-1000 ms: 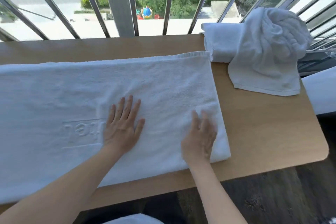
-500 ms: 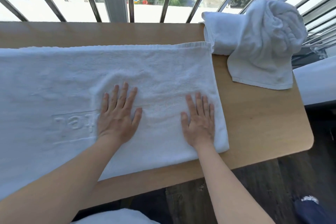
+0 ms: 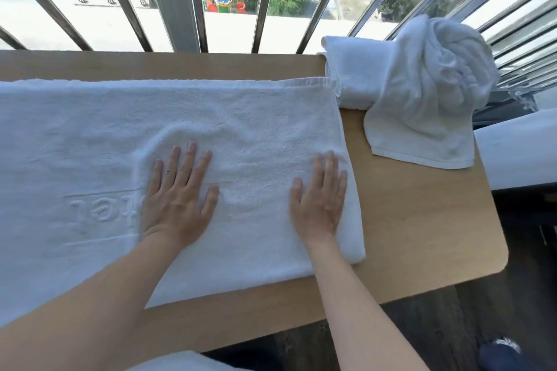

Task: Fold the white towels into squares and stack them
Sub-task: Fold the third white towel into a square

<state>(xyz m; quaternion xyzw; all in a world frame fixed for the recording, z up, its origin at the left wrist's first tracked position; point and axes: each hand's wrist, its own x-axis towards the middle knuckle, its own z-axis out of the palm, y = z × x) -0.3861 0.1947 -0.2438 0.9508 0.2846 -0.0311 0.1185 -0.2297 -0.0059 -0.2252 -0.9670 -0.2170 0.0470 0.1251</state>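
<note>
A large white towel (image 3: 247, 117) with raised lettering lies folded lengthwise across the wooden table (image 3: 422, 220), running off the left edge of the view. My left hand (image 3: 177, 196) rests flat on its middle, fingers spread. Near the towel's right end my right hand (image 3: 321, 200) presses flat as well. Neither hand grips anything. At the table's back right corner sits a folded white towel (image 3: 352, 75), with a crumpled white towel (image 3: 428, 93) heaped over it and hanging down onto the table.
Metal window bars (image 3: 193, 3) rise right behind the table's far edge. A white surface (image 3: 518, 150) lies past the table's right side. Dark floor (image 3: 452, 325) shows below the rounded front right corner. More white cloth (image 3: 180, 363) peeks in at the bottom.
My right hand opened flat and slid forward toward the towel's right edge. My left hand stayed about where it was, and a raised wrinkle now arcs around its fingers.
</note>
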